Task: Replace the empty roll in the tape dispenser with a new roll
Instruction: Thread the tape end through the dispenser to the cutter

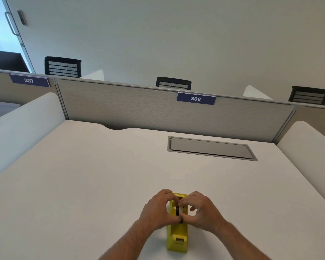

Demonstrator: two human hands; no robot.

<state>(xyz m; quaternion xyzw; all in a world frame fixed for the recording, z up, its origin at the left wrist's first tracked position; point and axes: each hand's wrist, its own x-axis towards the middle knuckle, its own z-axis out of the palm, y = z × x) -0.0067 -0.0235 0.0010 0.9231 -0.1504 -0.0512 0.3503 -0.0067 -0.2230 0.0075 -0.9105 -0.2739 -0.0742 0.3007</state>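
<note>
— Hands low in the middle of the counter, both over the dispenser. Where does it sit?

— Yellow, flat on the white counter at the near edge, cutter end toward the person.

— And the grip?

— Left hand and right hand meet above it, fingertips pinched together on the roll, one from each side. The roll stands on edge in the cradle, dark core with a white band.

— Seated or lifted?

— Cannot tell; fingers hide the hub.

— Further back?

— A grey hatch set into the counter, then a partition with tag 306.
</note>
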